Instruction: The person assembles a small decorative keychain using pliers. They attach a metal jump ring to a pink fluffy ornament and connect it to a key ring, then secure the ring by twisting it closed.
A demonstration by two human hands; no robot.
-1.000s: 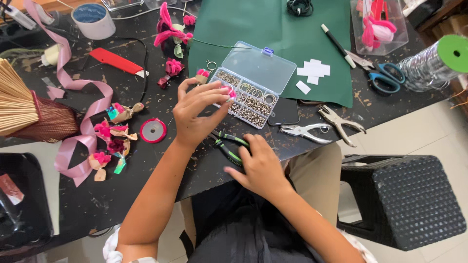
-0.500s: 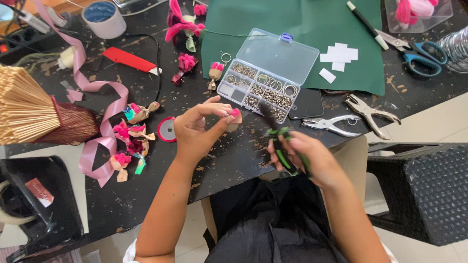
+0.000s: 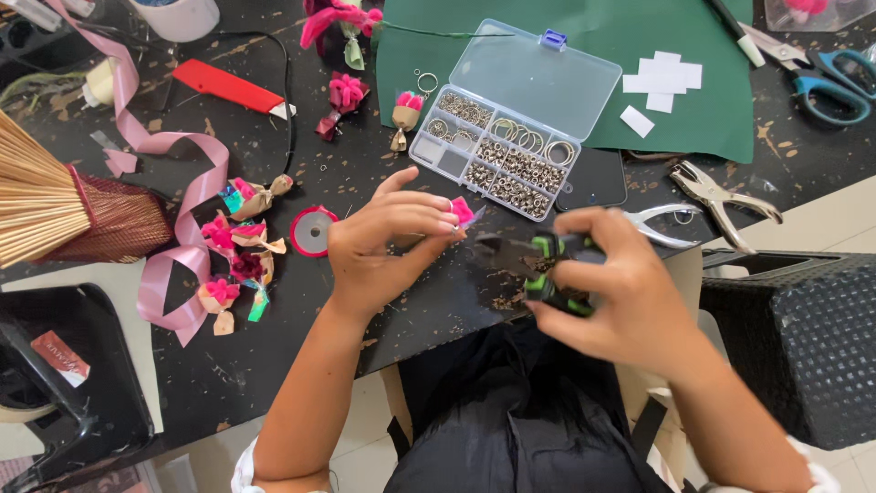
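We pinch a little pink tassel (image 3: 463, 211) in our left hand (image 3: 383, 246), fingers tight on it, just above the tabletop (image 3: 383, 164). Our right hand (image 3: 613, 292) grips the green pliers (image 3: 538, 260), tips near the tassel, maybe touching. Next we need a gentle, steady squeeze.

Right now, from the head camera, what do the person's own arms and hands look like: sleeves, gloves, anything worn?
Both the left hand and the right hand are bare, with no gloves. No rings or watch show. Both forearms are uncovered. A white sleeve edge shows near the left elbow, and a white cuff sits at the right arm's lower edge. Below them lies a black garment.
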